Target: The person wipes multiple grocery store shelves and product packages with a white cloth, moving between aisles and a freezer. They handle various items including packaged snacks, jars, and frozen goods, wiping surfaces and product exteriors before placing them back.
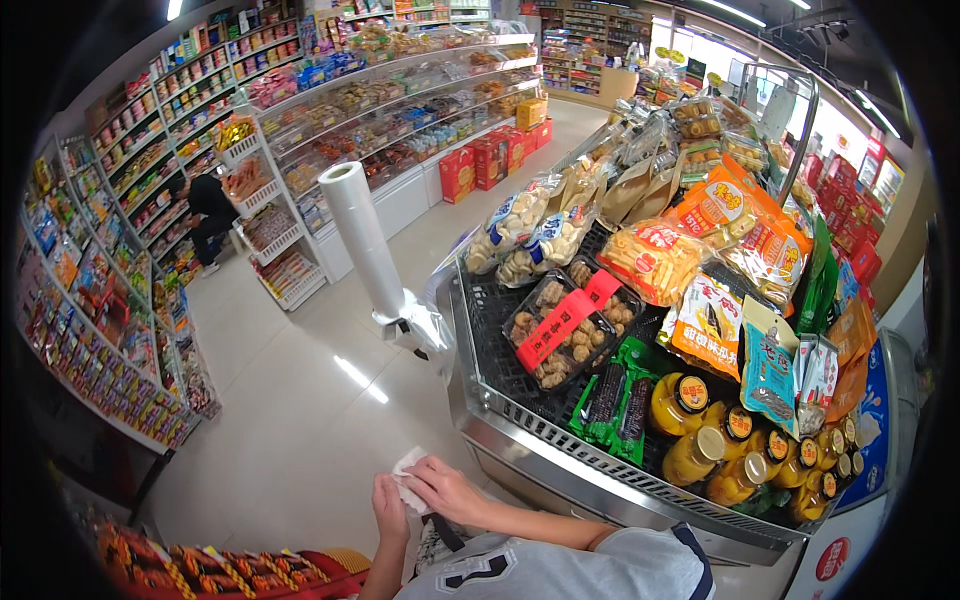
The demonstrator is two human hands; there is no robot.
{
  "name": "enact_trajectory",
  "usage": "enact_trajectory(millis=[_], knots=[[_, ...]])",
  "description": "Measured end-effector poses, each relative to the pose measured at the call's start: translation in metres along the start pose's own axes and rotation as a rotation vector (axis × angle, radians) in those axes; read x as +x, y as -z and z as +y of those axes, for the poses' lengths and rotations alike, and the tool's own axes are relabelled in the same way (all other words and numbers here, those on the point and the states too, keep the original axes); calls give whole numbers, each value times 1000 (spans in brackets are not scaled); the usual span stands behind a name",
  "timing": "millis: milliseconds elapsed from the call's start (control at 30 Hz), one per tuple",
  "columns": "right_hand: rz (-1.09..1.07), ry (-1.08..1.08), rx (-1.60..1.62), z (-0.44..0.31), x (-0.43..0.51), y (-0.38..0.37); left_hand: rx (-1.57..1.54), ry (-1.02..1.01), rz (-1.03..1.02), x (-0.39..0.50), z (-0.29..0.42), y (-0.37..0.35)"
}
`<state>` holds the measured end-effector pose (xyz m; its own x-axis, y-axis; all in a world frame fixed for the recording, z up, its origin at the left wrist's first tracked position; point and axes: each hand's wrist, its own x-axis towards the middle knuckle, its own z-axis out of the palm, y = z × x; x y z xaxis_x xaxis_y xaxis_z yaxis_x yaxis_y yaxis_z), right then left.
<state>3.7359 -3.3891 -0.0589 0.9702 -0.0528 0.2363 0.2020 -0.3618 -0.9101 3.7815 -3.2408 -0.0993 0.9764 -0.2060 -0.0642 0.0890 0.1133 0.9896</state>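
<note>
A crumpled white tissue or thin cloth is between my two hands at the lower middle. My left hand pinches its near left side with bent fingers. On the other side, my right hand closes over it, partly hiding it. To the right of my hands stands a metal-edged display bin. In its front part are black trays of round snacks banded with red strips, green packs of dark corn and several jars of yellow fruit.
A plastic bag roll stands upright at the bin's left corner. Snack bags pile up behind the trays. A person in dark clothes crouches by the left shelves. Red packaged goods lie at bottom left. Red boxes line the back shelf's foot.
</note>
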Motion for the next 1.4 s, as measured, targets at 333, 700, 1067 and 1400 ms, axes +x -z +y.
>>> enact_trajectory(millis=[333, 700, 1067, 1400], knots=[[251, -687, 775, 57, 67, -10, 170, -306, -272, 128, 46, -1], [753, -440, 1410, -6, 111, 14, 908, -873, -868, 166, 61, -75], [983, -175, 1214, 34, 26, 103, 315, -538, -1195, 188, 32, -206], [1492, -155, 589, 111, -5, 156, 425, -304, -906, 289, -34, -335]])
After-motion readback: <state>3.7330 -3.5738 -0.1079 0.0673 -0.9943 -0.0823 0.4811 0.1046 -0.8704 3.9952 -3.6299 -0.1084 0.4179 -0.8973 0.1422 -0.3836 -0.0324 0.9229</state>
